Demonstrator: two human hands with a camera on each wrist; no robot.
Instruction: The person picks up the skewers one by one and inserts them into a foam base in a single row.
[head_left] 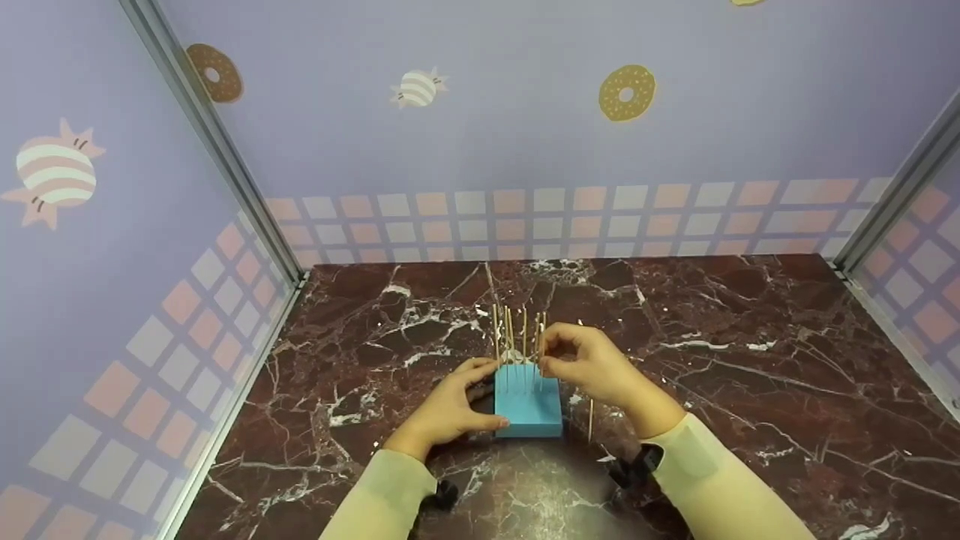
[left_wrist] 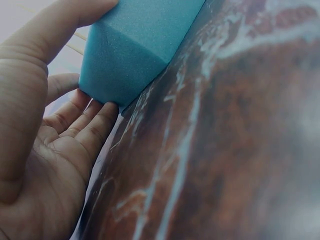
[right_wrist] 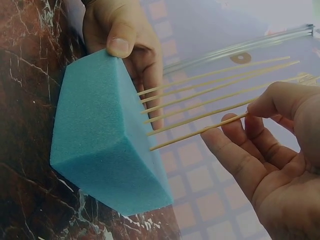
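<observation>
A blue foam block [head_left: 529, 409] sits on the table with several thin wooden skewers [right_wrist: 195, 92] standing in its top. My left hand [head_left: 450, 409] holds the block from the left side. Its thumb rests on the near corner, and its fingers [left_wrist: 102, 122] touch the lower side in the left wrist view. My right hand [head_left: 600, 367] pinches one skewer [right_wrist: 180, 138] at the end of the row, between thumb and fingers. The lower end of that skewer meets the foam in the right wrist view; how deep it goes is hidden.
Another wooden stick [head_left: 590, 421] lies to the right of the block, partly under the right wrist. A small pale round thing [head_left: 512, 357] shows behind the block, too small to identify. The marbled table [head_left: 360, 315] ends at patterned walls [head_left: 510, 150] at the back and sides.
</observation>
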